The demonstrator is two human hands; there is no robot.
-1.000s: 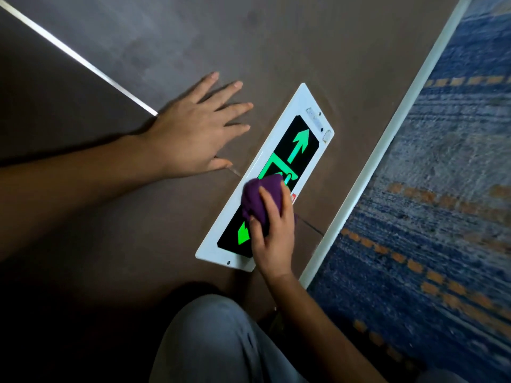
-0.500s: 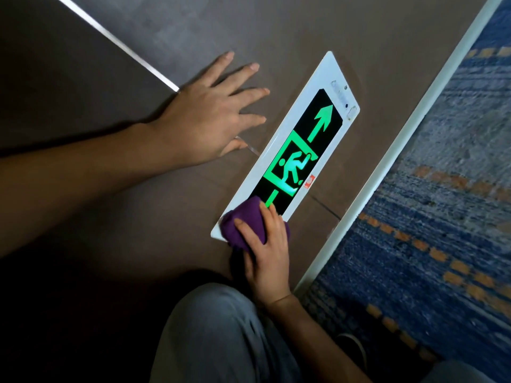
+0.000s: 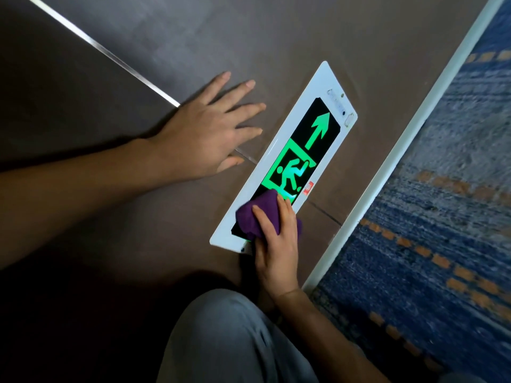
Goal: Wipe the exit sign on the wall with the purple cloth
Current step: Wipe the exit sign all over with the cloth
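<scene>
The exit sign [image 3: 312,150] is a long white-framed panel on the brown wall, with a lit green arrow and running figure on black. My right hand [image 3: 276,244] presses the bunched purple cloth [image 3: 257,214] against the sign's near end, covering the lower part of the black face. My left hand [image 3: 204,134] lies flat on the wall just left of the sign, fingers spread, holding nothing.
A pale skirting strip [image 3: 387,167] runs along the wall's foot, beside a blue carpet with orange dashes [image 3: 442,217]. A thin metal seam [image 3: 105,53] crosses the wall behind my left hand. My knee in grey trousers [image 3: 235,341] is at the bottom.
My right hand swept the cloth down from the sign's middle to its near end, uncovering the running figure, then crept back up slightly. The left hand stayed flat on the wall.
</scene>
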